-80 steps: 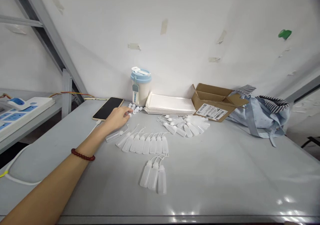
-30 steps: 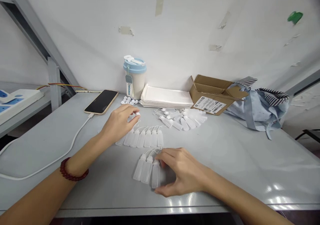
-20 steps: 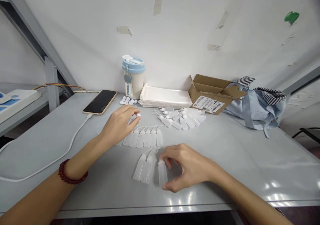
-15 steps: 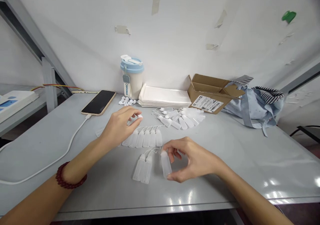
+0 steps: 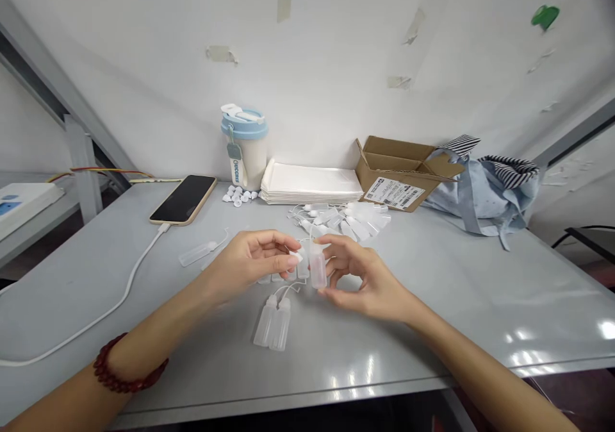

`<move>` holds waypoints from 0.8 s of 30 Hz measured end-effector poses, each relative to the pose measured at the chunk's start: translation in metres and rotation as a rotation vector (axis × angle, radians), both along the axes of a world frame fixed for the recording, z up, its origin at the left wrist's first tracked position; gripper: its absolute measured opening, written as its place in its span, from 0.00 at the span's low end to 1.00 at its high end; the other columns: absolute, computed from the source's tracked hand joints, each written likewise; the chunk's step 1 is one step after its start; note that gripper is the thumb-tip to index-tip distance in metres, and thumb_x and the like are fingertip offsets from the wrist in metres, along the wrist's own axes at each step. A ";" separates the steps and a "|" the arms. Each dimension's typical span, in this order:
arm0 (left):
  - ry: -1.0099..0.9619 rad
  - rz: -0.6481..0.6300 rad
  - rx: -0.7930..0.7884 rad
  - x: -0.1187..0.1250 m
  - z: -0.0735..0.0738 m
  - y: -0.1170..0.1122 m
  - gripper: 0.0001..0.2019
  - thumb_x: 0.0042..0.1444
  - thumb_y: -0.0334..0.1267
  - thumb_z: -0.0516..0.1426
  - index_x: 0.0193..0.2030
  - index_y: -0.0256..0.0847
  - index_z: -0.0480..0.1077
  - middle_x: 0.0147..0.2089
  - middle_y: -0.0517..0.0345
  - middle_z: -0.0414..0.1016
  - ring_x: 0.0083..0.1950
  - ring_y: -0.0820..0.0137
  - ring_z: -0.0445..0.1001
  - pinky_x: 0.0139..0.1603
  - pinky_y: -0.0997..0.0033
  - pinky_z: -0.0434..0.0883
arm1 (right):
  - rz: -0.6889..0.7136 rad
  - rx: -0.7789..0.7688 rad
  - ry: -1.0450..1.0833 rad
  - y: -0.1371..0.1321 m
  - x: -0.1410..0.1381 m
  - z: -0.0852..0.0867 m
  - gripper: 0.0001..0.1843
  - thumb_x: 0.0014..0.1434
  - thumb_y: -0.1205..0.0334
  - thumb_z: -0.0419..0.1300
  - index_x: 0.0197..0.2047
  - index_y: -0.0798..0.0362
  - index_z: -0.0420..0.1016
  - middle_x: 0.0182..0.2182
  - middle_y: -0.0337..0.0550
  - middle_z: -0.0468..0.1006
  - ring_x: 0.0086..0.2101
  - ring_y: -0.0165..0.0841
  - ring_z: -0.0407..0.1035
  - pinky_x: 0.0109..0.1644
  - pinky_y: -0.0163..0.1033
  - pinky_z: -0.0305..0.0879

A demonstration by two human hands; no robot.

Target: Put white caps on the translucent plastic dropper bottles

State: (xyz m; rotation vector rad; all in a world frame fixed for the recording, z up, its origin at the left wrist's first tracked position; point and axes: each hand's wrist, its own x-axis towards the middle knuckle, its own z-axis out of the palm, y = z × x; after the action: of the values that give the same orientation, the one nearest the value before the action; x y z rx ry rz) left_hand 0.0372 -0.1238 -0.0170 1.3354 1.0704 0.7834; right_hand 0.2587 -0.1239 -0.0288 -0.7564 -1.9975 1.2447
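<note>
My right hand [image 5: 365,278] holds a small translucent plastic bottle [image 5: 318,266] upright above the grey table [image 5: 432,304], thumb and fingers closed round it. My left hand [image 5: 250,262] is right beside it, fingertips pinched on a small white cap [image 5: 295,257] close to the bottle's mouth. Two more bottles [image 5: 273,320] lie side by side just below the hands. A row of bottles lies partly hidden behind my hands. One single bottle [image 5: 196,253] lies apart to the left.
At the back stand a blue-lidded cup [image 5: 243,147], a heap of white caps [image 5: 236,195], a stack of white trays [image 5: 310,185], a pile of bottles [image 5: 348,219], a cardboard box [image 5: 396,172] and a cloth bag [image 5: 485,185]. A phone [image 5: 184,199] with cable lies left.
My left hand fetched a white cap from the back and came to the middle. My right hand lifted one bottle from the group of three and raised it to meet the cap.
</note>
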 end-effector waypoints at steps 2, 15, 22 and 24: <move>-0.047 -0.018 -0.035 0.003 -0.001 -0.002 0.09 0.50 0.41 0.63 0.38 0.43 0.73 0.29 0.64 0.75 0.31 0.75 0.73 0.37 0.74 0.69 | -0.045 -0.002 -0.039 0.000 0.000 -0.001 0.32 0.51 0.72 0.62 0.57 0.47 0.58 0.38 0.40 0.68 0.29 0.26 0.69 0.34 0.36 0.70; -0.090 -0.042 -0.032 0.011 -0.007 -0.005 0.08 0.51 0.40 0.62 0.38 0.41 0.74 0.33 0.59 0.78 0.38 0.69 0.75 0.42 0.69 0.70 | -0.056 -0.010 -0.031 0.002 -0.004 -0.010 0.20 0.63 0.65 0.53 0.58 0.48 0.60 0.36 0.40 0.69 0.32 0.29 0.70 0.37 0.39 0.67; -0.080 0.044 0.064 0.008 -0.010 -0.003 0.14 0.53 0.42 0.60 0.46 0.41 0.72 0.41 0.56 0.79 0.40 0.66 0.77 0.47 0.64 0.71 | 0.076 -0.261 0.104 0.002 -0.007 -0.009 0.16 0.64 0.63 0.52 0.54 0.50 0.59 0.36 0.42 0.73 0.33 0.30 0.70 0.34 0.37 0.65; -0.090 0.039 0.101 0.008 -0.010 -0.003 0.12 0.55 0.41 0.59 0.45 0.42 0.71 0.41 0.57 0.78 0.41 0.67 0.76 0.47 0.65 0.70 | 0.091 -0.294 0.130 0.003 -0.007 -0.009 0.15 0.63 0.62 0.53 0.53 0.51 0.60 0.38 0.43 0.73 0.32 0.30 0.70 0.32 0.36 0.63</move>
State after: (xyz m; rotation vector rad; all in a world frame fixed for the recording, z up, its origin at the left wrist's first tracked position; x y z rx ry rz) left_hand 0.0457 -0.1273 -0.0274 1.3549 0.9994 0.9287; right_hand 0.2516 -0.1212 -0.0379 -0.7074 -1.7822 1.6229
